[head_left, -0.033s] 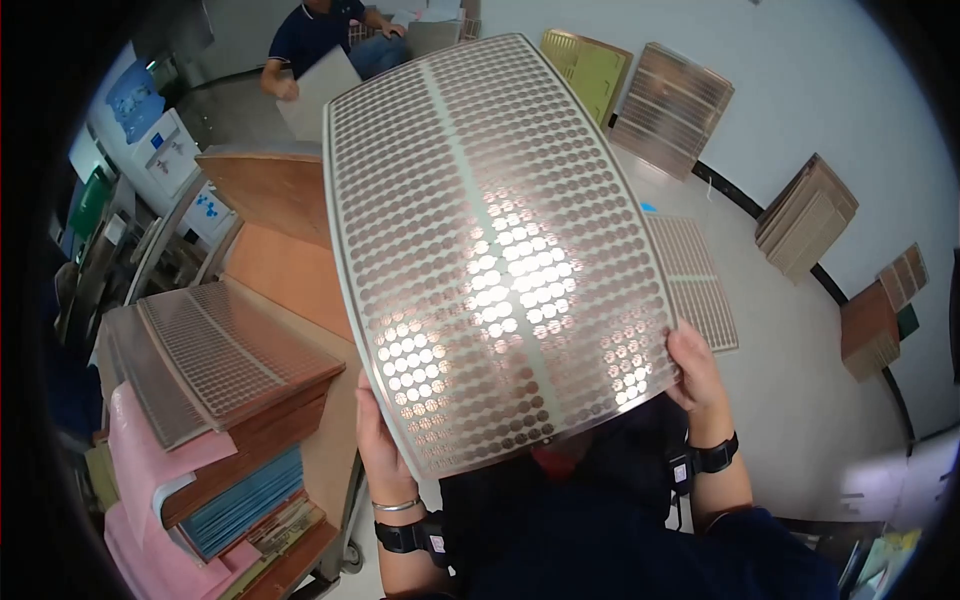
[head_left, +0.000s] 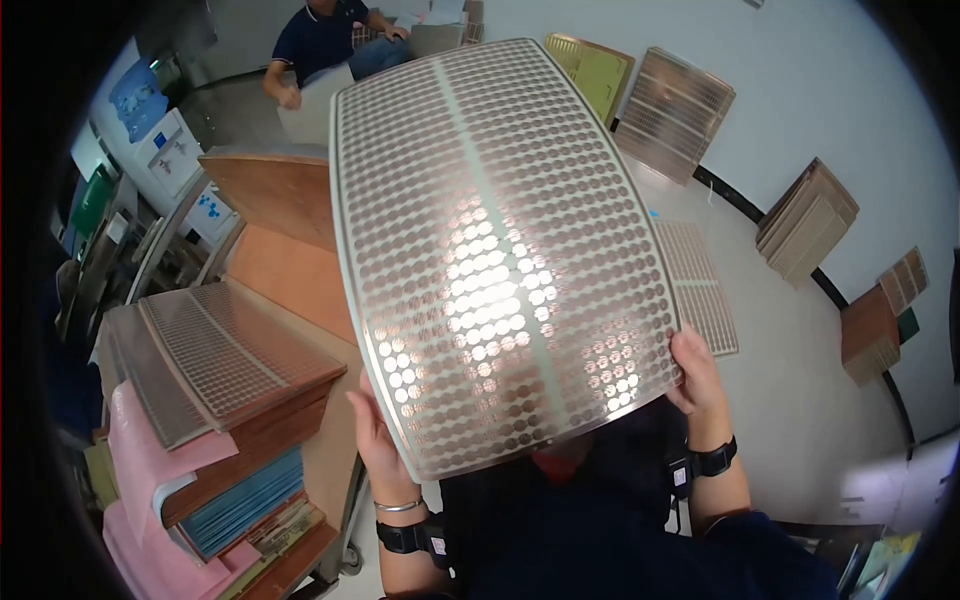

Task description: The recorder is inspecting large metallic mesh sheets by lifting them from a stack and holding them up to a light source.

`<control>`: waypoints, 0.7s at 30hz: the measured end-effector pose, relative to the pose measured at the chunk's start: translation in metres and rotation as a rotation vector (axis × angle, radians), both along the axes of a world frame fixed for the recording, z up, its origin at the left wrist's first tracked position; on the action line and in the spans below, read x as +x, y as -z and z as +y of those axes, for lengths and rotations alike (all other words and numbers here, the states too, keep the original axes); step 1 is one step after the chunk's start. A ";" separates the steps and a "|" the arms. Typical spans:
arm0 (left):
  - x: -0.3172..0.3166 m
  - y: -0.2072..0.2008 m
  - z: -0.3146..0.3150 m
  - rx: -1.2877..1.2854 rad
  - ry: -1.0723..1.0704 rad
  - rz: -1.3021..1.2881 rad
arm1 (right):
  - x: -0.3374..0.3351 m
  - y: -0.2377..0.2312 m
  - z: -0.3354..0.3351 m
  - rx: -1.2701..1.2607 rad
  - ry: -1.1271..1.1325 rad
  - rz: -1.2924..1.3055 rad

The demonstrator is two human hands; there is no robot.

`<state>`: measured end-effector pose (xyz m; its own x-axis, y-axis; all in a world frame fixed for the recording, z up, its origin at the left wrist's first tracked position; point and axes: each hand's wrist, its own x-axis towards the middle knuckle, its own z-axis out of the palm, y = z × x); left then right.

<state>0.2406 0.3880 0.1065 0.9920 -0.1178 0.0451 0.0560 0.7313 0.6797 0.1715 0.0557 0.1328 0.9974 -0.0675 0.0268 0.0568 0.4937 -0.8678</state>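
A large thin circuit board panel point(head_left: 400, 250), copper-coloured with rows of small round patterns and pale strips, is held up tilted in front of me. My left hand point(head_left: 382, 445) is closed on its lower left edge, with some fingers hidden by the panel. At the lower right corner, my right hand point(head_left: 697, 375) grips it, thumb on the near side and the other fingers mostly out of sight. Bright glare lies across the middle of its face.
At left, similar panels point(head_left: 225, 350) top a stack on a wooden cart point(head_left: 300, 270), beside pink sheeting point(head_left: 140, 430). A dotted panel point(head_left: 700, 290) lies behind the held one. Boards point(head_left: 805, 220) lean along the right wall. A seated person point(head_left: 325, 45) holds a pale sheet point(head_left: 305, 110).
The held panel has shifted slightly right and down and its tilt has changed a little, moving the glare left. The seated person's pale sheet has dropped lower. Both my hands keep their hold.
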 end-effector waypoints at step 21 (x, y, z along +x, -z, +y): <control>0.002 0.041 0.006 -0.060 -0.057 0.272 | -0.001 -0.002 -0.068 0.303 0.707 -0.125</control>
